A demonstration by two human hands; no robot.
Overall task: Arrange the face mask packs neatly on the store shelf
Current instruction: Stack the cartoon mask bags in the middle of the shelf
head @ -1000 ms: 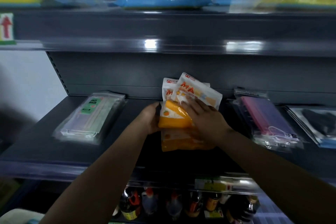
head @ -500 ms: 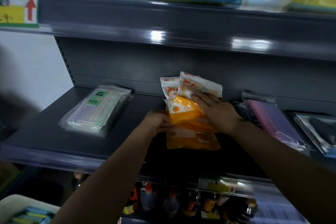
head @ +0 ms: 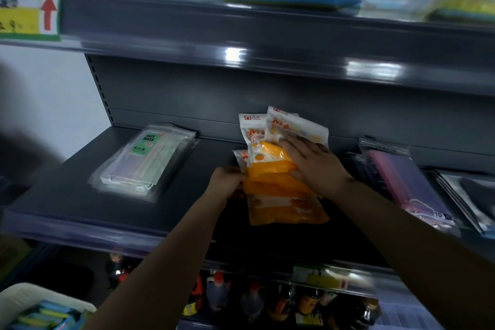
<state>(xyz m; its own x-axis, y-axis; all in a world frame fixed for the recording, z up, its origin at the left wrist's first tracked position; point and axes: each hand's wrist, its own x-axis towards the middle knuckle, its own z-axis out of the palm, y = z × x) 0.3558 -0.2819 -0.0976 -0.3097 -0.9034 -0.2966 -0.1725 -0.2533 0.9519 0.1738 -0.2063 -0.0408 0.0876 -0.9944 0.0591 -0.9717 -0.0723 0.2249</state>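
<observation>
The right hand [head: 316, 166] lies flat, fingers spread, on top of the orange packs [head: 281, 185]. The left hand [head: 227, 178] pinches their left edge. The packs sit in a messy pile in the middle of the shelf [head: 80, 211], between a clear pack [head: 144, 161] and a purple pack [head: 401, 182].

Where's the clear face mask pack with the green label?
The green-labelled pack lies flat on the middle shelf, left of the orange packs under both hands.

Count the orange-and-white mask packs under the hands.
4 visible: two upright at the back, one peeking out at left, one flat in front. More may hide under the right hand.
</observation>
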